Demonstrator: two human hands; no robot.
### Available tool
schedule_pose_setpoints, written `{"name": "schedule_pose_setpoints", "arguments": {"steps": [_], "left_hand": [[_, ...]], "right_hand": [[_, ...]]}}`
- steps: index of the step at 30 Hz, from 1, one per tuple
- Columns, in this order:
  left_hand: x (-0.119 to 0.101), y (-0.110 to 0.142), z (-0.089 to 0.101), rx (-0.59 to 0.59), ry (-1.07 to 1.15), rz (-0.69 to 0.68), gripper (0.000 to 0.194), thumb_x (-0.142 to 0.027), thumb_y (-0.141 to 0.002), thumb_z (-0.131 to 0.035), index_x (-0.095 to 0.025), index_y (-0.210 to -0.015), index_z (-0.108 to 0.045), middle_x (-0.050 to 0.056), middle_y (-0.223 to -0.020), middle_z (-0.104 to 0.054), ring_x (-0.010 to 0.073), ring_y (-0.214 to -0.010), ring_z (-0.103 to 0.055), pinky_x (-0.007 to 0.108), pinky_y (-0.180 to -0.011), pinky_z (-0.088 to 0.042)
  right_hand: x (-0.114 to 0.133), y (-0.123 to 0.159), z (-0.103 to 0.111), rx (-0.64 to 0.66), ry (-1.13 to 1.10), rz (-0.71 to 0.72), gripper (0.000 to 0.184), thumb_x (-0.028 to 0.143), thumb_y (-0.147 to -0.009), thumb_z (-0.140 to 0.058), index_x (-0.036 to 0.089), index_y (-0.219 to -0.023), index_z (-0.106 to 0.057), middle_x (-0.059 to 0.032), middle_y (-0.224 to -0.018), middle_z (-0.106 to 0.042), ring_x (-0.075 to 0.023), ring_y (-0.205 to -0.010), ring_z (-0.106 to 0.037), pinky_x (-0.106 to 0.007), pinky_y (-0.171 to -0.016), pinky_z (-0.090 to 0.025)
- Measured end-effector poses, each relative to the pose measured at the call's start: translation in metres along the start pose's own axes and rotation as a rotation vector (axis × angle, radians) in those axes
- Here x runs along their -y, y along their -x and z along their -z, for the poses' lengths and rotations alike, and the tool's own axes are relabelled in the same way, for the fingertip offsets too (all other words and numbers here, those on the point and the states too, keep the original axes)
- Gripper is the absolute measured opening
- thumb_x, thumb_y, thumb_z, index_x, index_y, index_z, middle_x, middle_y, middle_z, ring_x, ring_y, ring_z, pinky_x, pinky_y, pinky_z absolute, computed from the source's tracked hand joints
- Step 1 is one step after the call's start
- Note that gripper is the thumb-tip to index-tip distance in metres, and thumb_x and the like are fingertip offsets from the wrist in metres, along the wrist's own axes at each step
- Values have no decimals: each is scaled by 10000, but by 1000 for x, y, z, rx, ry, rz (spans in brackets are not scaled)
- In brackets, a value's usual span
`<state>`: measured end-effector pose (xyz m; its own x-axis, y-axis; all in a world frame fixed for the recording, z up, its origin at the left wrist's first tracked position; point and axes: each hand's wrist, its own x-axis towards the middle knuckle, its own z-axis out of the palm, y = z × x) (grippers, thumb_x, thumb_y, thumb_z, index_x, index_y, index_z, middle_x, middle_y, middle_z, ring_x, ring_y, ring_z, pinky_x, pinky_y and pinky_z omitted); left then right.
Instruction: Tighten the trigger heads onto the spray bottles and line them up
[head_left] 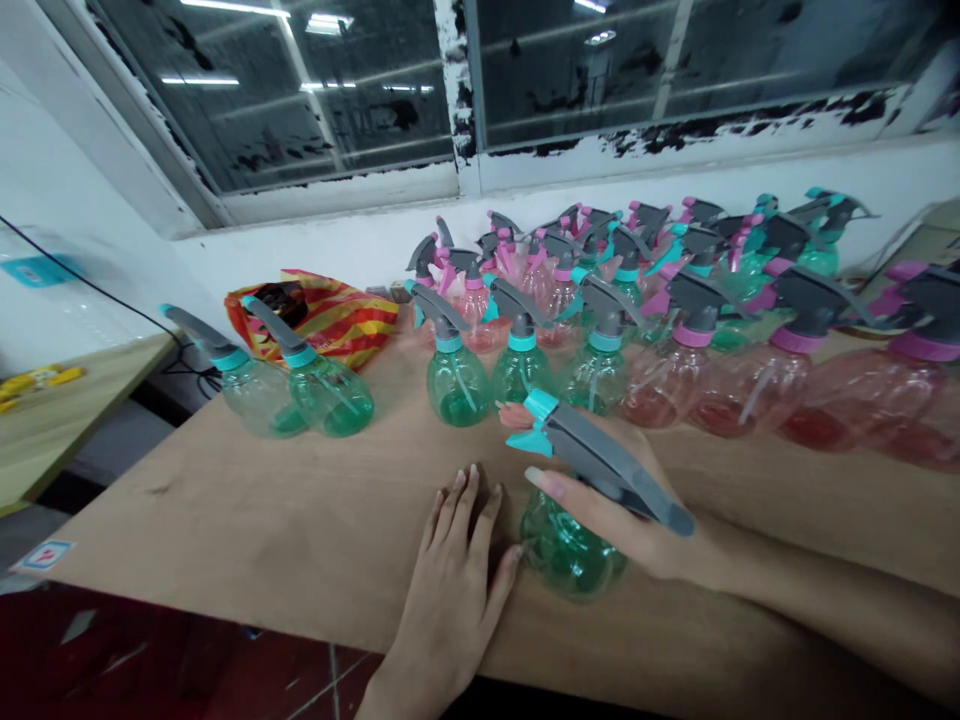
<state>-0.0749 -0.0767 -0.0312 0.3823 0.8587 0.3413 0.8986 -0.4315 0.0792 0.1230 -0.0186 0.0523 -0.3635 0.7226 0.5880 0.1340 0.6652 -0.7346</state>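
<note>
Our R hand (651, 548) clamps green see-through plastic spray btl (574, 550) by neck, prob. best: light, slick; L hand (454, 580) flat, nr brown tabletop (285, 520) front edge.

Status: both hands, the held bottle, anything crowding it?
Right hand gripping green spray bottle near its neck. Left hand palm down on table, beside the bottle. Other spray bottles standing just behind.

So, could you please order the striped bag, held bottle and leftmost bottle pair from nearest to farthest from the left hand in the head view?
1. Held bottle: just right of the left hand.
2. Leftmost bottle pair: ahead, to the left.
3. Striped bag: behind that pair, toward the wall.
</note>
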Motion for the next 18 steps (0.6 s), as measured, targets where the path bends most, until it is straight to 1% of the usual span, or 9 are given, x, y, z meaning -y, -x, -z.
{"name": "schedule_pose_setpoints", "arguments": {"steps": [2, 5, 7, 10, 12, 15, 17, 18], "left_hand": [[0, 0, 1, 6, -6, -7, 496, -344, -1000, -409, -130, -1441, -329, 201, -1534, -339, 317, -1432, -270, 552, -1091, -368], [0, 0, 1, 13, -14, -7, 491, -349, -1003, -396, -126, -1436, -335, 201, -1533, -341, 318, -1426, -289, 559, -1091, -366], [0, 0, 1, 18, -19, -2, 495, -348, -1001, -397, -119, -1435, -333, 201, -1527, -353, 321, -1424, -293, 561, -1091, -367], [-1, -1, 2, 31, -26, -4, 508, -346, -999, -405, -99, -1436, -325, 211, -1523, -354, 326, -1422, -294, 559, -1088, -373], [-1, -1, 3, 36, -28, -3, 514, -353, -998, -410, -104, -1439, -318, 208, -1530, -343, 322, -1419, -303, 555, -1090, -373], [-1, -1, 4, 33, -24, 0, 516, -357, -998, -415, -116, -1444, -315, 197, -1534, -342, 314, -1415, -316, 546, -1095, -370], [-1, -1, 3, 16, -21, -4, 512, -357, -1000, -408, -124, -1447, -313, 192, -1528, -356, 313, -1415, -317, 551, -1089, -376], [-1, 0, 2, 5, -23, -5, 510, -358, -1002, -400, -126, -1448, -311, 191, -1525, -362, 315, -1416, -315, 555, -1082, -384]], "right_hand": [[0, 0, 0, 8, -9, -2, 167, 231, -855, -610, 235, -1018, -644, -18, -791, -647, -201, -820, -662, -365, -803, -548], [1, -2, 0, 13, 0, 6, 233, 228, -857, -614, 235, -1089, -635, -31, -902, -685, -202, -892, -672, -358, -822, -539], [2, -3, 0, 13, 13, 26, 201, 226, -866, -605, 245, -1064, -639, -31, -939, -697, -204, -931, -676, -350, -812, -539], [4, -5, 1, 9, 12, 64, 84, 248, -873, -603, 238, -947, -641, -21, -883, -702, -190, -879, -684, -324, -766, -538], [7, -6, 2, 9, 15, 70, 38, 251, -878, -595, 229, -881, -627, -4, -800, -681, -164, -784, -673, -295, -709, -528], [10, -7, 3, 6, 25, 88, 66, 239, -880, -580, 224, -818, -599, 23, -696, -617, -127, -651, -618, -264, -632, -501], [9, -6, 2, 4, 14, 84, 71, 263, -872, -596, 224, -813, -598, 24, -698, -615, -125, -645, -616, -259, -624, -500], [8, -6, 2, 7, 2, 74, 68, 283, -868, -607, 225, -831, -608, 16, -729, -637, -133, -681, -635, -264, -645, -508]]}}
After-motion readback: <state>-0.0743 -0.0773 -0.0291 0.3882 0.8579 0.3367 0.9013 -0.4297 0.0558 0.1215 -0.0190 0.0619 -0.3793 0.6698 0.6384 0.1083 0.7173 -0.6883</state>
